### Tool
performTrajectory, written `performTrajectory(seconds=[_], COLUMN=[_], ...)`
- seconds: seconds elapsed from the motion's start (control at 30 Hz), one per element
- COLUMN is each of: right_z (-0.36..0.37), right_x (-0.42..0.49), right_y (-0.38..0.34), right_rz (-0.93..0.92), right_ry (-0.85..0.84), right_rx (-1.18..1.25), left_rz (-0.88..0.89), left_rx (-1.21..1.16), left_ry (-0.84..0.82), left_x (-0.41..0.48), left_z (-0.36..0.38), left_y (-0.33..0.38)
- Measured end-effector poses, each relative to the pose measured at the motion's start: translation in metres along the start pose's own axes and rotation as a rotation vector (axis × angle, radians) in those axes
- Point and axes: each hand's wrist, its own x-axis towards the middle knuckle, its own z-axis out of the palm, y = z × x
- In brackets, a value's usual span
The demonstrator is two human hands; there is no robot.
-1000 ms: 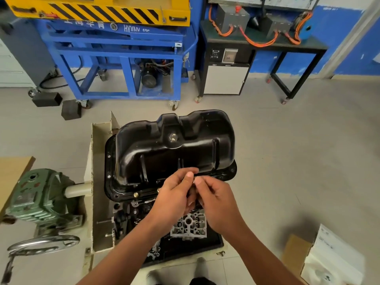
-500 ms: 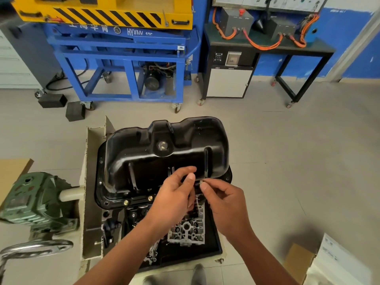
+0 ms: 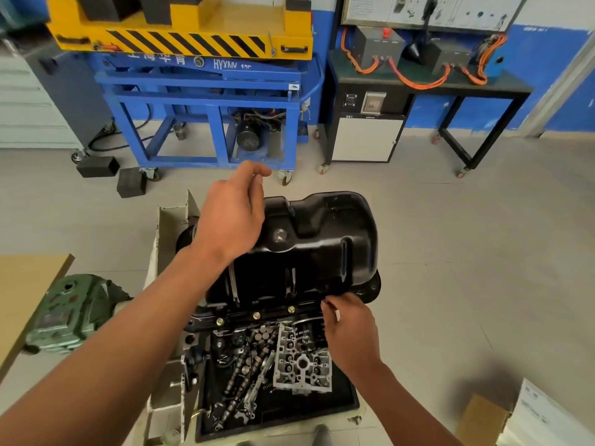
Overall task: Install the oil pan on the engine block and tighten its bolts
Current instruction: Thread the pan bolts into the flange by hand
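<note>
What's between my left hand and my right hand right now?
The black oil pan, seen in the head view: left hand at its far left end, right hand at its near edge.

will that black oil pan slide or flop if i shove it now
Likely stiff: the oil pan looks like pressed metal with ribs. Probably won't slide far, since three bolts sit in its near flange, though how tight is unclear. Its glossy surface may be slippery to grip.
</note>
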Motion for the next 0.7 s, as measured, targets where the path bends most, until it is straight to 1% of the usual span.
performTrajectory(seconds=[0.13, 0.3, 0.5, 0.7], right_z=[-0.001, 0.001, 0.001, 0.002], right_x=[0.001, 0.003, 0.003, 0.003], right_y=[-0.001, 0.003, 0.003, 0.0], right_rz=[0.016, 0.063, 0.078, 0.071], right_ry=[-0.002, 0.009, 0.042, 0.009], right_rx=[-0.051, -0.082, -0.02, -0.065], left_rz=[-0.069, -0.039, -0.036, -0.053], left_rx=[-0.088, -0.068, -0.063, -0.072], left_ry=[-0.003, 0.009, 0.028, 0.026], left_x=[0.001, -0.002, -0.003, -0.004], left_z=[0.015, 0.019, 0.02, 0.02], left_y=[-0.008, -0.012, -0.013, -0.013])
